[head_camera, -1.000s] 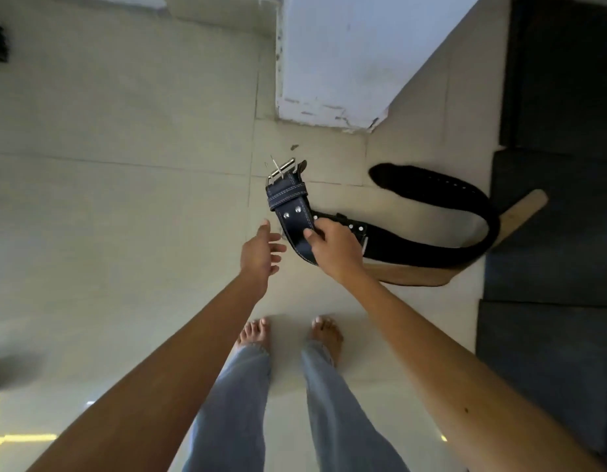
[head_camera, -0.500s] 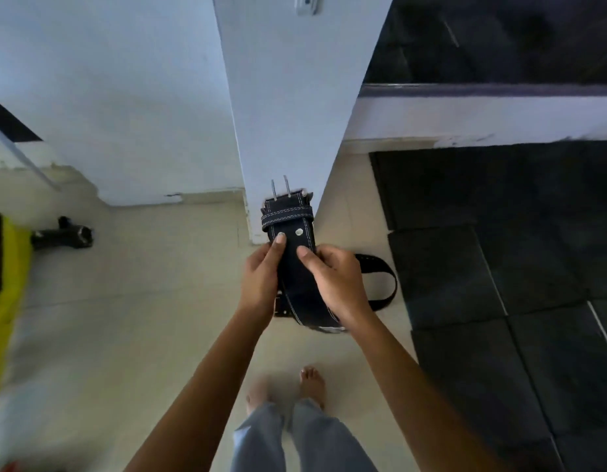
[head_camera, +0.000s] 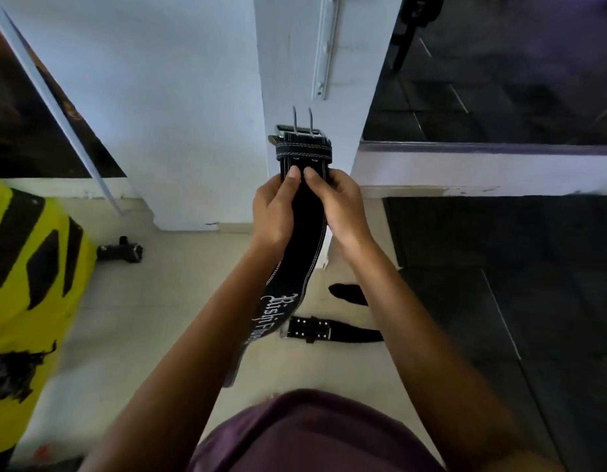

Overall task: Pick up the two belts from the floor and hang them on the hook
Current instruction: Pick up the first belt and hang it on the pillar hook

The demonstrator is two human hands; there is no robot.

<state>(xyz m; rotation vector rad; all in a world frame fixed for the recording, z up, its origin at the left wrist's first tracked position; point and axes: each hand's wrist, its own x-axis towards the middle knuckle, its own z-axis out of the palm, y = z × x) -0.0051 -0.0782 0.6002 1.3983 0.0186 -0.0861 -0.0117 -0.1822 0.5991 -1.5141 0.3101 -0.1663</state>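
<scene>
A wide black lifting belt (head_camera: 303, 226) with white stitching and white lettering is held upright in front of a white pillar. Its metal two-pronged buckle (head_camera: 300, 131) points up. My left hand (head_camera: 274, 212) grips the belt's left edge and my right hand (head_camera: 339, 206) grips its right edge, both thumbs pressed on the front just below the buckle. The belt's tail hangs down between my forearms. A second black belt (head_camera: 329, 330) lies on the beige floor below, partly hidden by my right forearm. A white hook rail (head_camera: 324, 46) is fixed to the pillar above the buckle.
The white pillar (head_camera: 295, 63) stands straight ahead, with white wall to its left. Dark rubber floor mats (head_camera: 499, 267) cover the right side. A yellow and black object (head_camera: 29, 274) sits at the left, with a small black dumbbell handle (head_camera: 119, 252) beside it.
The belt has been lifted from the floor to in front of the pillar. My left hand has joined my right on it. The view has tilted up from the floor.
</scene>
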